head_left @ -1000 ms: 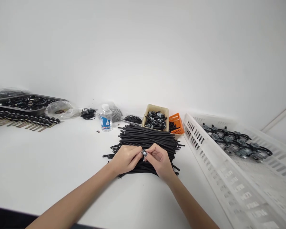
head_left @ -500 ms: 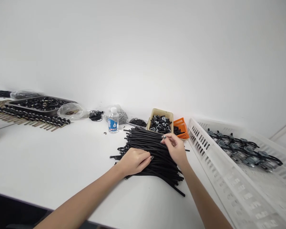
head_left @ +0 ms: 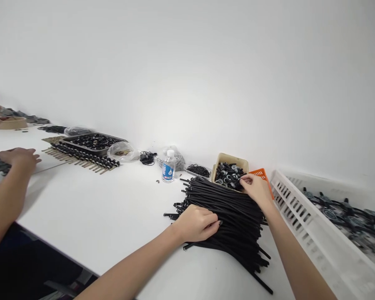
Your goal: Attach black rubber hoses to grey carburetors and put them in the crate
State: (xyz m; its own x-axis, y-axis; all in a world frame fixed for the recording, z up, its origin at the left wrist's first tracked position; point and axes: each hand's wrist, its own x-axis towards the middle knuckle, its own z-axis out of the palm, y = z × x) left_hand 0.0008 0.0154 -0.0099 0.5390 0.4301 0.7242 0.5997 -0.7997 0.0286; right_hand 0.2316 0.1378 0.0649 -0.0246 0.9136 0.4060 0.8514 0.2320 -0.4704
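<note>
Table (head_left: 112,216): L hand (head_left: 195,223) on tubes (head_left: 237,208); R fingers (head_left: 244,180) in parts box (head_left: 231,156).

An assembly workshop, clearly: one long white bench (head_left: 106,216) against a bare wall, black tubes (head_left: 234,212) heaped up, bins of small parts (head_left: 229,175), a white crate (head_left: 325,246), a co-worker's hand (head_left: 18,157) alongside.

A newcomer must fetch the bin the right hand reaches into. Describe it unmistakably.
Find the heap of black tubes on the white table. Behind it, by the wall, stands the tan box the right hand reaches into. The basket beside it is orange; this box is tan, with black-and-silver fittings.
</note>
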